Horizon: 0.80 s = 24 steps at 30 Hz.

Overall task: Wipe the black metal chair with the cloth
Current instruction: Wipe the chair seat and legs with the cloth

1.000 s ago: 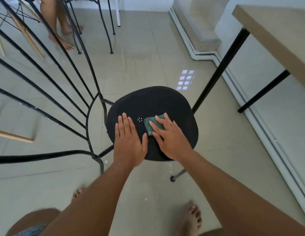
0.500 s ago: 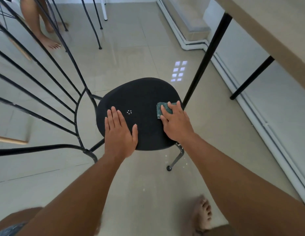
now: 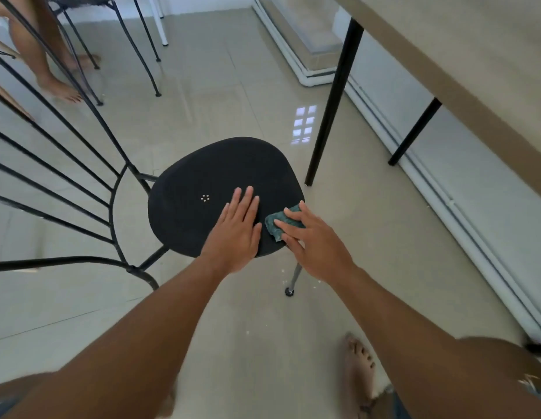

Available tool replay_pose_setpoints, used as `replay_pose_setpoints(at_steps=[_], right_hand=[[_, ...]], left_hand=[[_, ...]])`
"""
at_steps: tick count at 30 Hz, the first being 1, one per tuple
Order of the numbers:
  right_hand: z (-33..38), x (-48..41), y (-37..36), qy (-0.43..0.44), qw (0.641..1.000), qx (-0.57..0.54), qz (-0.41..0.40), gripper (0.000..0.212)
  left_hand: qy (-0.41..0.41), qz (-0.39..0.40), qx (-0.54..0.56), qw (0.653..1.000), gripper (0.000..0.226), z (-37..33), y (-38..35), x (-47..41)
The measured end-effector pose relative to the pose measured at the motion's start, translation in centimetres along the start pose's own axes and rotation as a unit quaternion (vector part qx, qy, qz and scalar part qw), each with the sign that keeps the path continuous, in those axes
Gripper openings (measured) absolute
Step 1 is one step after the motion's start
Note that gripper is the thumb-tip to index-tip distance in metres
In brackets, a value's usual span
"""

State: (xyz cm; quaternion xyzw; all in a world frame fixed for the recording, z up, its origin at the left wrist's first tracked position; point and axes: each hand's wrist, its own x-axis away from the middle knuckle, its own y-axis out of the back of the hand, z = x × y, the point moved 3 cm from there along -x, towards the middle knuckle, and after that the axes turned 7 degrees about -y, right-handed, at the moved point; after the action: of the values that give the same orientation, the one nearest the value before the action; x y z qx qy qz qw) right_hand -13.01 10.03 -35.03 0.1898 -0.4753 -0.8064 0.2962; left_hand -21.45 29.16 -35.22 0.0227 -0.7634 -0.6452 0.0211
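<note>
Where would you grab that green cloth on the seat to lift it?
Probably the cloth by its bare left corner, pinched from above. It lies crumpled at the right edge of the seat. The right hand presses on its right part, so only that corner, beside the left hand, sticks out free.
</note>
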Motion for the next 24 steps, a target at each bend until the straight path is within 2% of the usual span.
replay_pose_setpoints(at_steps=[5,9,11,13,15,17,22,24], right_hand=[[0.4,-0.4,0.0,-0.060,0.992,-0.109,0.005,0.033],[0.5,0.2,0.5,-0.122,0.973,-0.187,-0.062,0.020],[0.7,0.7,0.7,-0.158,0.971,-0.138,-0.111,0.021],[0.7,1.1,0.6,-0.221,0.962,-0.103,-0.126,0.037],[0.8,1.3,0.5,-0.265,0.947,-0.145,-0.109,0.043],[0.9,1.3,0.7,-0.276,0.940,-0.174,-0.096,0.039],[-0.4,2.7,0.5,-0.264,0.951,-0.159,-0.030,0.018],[-1.2,3.8,0.2,-0.258,0.957,-0.133,0.003,0.018]], left_hand=[[-0.030,0.002,-0.025,0.999,0.068,-1.6,-1.0,-0.8],[-0.035,-0.008,-0.015,0.999,0.070,-1.5,-0.9,-0.7],[-0.030,-0.010,-0.010,0.999,0.069,-1.6,-0.8,-0.7],[-0.028,-0.011,-0.006,1.000,0.067,-1.6,-0.8,-0.7],[-0.027,-0.018,-0.002,0.999,0.066,-1.6,-0.8,-0.7],[-0.026,-0.022,0.002,0.999,0.064,-1.5,-0.8,-0.7],[-0.024,-0.025,0.006,0.999,0.065,-1.7,-0.8,-0.6],[-0.023,-0.029,0.007,0.999,0.065,-1.7,-0.7,-0.5]])
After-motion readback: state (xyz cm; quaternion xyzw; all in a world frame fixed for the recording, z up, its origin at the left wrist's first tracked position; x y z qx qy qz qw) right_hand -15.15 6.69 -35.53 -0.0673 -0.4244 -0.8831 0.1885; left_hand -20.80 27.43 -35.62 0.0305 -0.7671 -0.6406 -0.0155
